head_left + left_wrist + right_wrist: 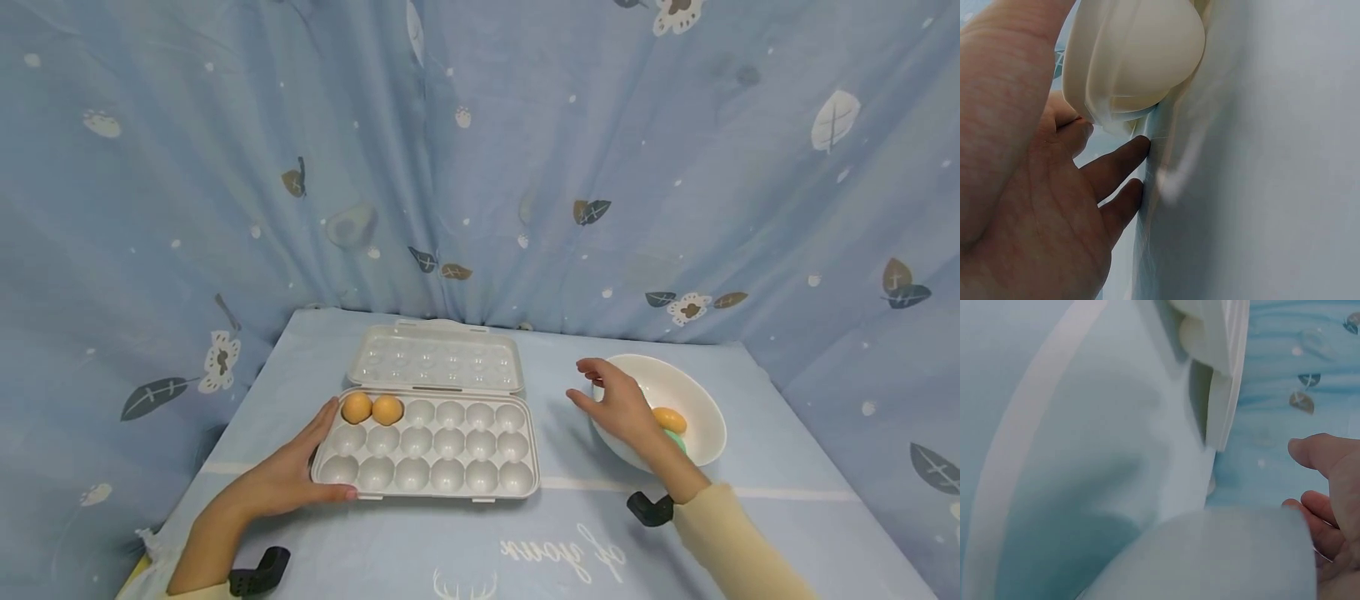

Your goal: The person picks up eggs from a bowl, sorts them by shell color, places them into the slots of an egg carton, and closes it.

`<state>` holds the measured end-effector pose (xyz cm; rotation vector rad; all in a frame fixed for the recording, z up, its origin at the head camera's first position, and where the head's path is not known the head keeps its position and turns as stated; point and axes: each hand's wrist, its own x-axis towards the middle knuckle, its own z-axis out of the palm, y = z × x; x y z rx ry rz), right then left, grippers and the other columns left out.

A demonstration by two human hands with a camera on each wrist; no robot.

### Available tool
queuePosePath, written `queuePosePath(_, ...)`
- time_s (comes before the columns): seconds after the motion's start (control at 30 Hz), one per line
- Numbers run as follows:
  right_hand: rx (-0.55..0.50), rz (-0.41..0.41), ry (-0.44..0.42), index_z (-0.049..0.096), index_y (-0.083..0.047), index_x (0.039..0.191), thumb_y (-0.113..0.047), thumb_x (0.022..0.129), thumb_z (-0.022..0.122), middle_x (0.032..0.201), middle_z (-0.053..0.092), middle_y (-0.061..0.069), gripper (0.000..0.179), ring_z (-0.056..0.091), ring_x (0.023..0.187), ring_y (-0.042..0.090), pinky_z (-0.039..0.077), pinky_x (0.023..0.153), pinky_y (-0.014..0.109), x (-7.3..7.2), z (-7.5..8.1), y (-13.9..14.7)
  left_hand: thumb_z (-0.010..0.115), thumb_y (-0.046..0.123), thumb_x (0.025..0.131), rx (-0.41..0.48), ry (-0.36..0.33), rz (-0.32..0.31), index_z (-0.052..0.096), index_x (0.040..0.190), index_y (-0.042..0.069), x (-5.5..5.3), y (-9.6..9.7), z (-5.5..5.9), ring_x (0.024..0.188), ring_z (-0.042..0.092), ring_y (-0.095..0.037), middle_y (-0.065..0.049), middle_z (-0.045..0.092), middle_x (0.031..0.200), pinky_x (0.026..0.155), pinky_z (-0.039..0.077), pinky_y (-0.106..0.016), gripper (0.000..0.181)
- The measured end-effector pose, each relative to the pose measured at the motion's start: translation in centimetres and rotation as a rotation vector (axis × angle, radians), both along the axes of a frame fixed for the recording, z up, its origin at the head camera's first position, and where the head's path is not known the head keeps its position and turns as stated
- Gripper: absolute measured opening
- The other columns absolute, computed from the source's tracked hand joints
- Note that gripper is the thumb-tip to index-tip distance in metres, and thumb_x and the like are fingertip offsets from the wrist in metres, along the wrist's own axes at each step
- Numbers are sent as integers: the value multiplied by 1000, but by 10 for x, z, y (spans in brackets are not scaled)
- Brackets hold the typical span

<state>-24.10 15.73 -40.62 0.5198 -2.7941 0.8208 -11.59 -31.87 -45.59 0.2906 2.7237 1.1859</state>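
Note:
The open white egg carton (447,444) lies on the table with two orange egg-shaped pieces, one in the far left corner cup (357,407) and one beside it (387,409). My left hand (281,471) holds the carton's left end, thumb along the front edge and fingers on the left side. In the left wrist view, two fingers (1116,165) stretch out below the carton's edge. Over the left rim of a white bowl (708,400), my right hand (618,404) hovers with fingers apart and nothing in it. An orange piece (669,419) and a green one (677,439) show inside the bowl, partly behind my wrist.
The carton's clear lid (437,358) is folded back toward the curtain (480,167). A blue cloth (577,521) with white print covers the table. The curtain closes off the back and both sides.

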Motion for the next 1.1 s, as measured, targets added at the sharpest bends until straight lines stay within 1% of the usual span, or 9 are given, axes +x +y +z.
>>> queuePosePath(0.23, -9, -30, -18, 60, -1, 135, -25, 97, 74, 131, 66, 19, 47, 65, 120, 37, 55, 101, 53, 5, -2, 25, 89, 55, 74, 2, -9, 3, -2, 166, 7, -1, 1, 0, 155, 8, -52, -23, 0, 172, 119, 15, -72, 139)
queuePosePath(0.43, 20, -40, -24, 60, -1, 135, -31, 102, 66, 131, 66, 20, 44, 66, 117, 39, 55, 98, 55, 10, -4, 49, 90, 55, 73, -1, -5, 8, -2, 166, 5, -3, 1, 0, 155, 9, -52, -24, 0, 172, 120, 15, -71, 140)
queuePosePath(0.6, 63, -57, -43, 60, 2, 134, -27, 102, 66, 130, 66, 23, 43, 66, 117, 43, 55, 98, 56, 11, -7, 66, 90, 56, 72, -8, -5, 15, -1, 166, 6, -1, 1, 0, 155, 10, -52, -24, 2, 172, 120, 16, -71, 140)
queuePosePath(0.73, 95, -70, -70, 59, 4, 133, -25, 101, 67, 128, 66, 25, 44, 66, 114, 45, 57, 95, 56, 13, -9, 75, 90, 55, 72, -4, -6, 14, -1, 166, 7, -1, 1, -1, 155, 10, -52, -23, 1, 172, 120, 16, -71, 140)
queuePosePath(0.93, 150, -101, -85, 63, 6, 128, -24, 99, 69, 122, 69, 24, 43, 69, 104, 37, 58, 89, 53, 16, -9, 79, 90, 55, 72, -4, -11, 18, -1, 166, 7, -1, 2, 1, 155, 10, -52, -23, 2, 172, 120, 16, -71, 139)
queuePosePath(1.1, 198, -124, -129, 65, 7, 124, -25, 98, 67, 109, 71, 19, 41, 64, 90, 27, 58, 81, 47, 16, -6, 80, 90, 54, 72, 11, -16, 17, -1, 166, 8, 0, 2, 2, 155, 9, -52, -22, 1, 172, 119, 16, -71, 139)
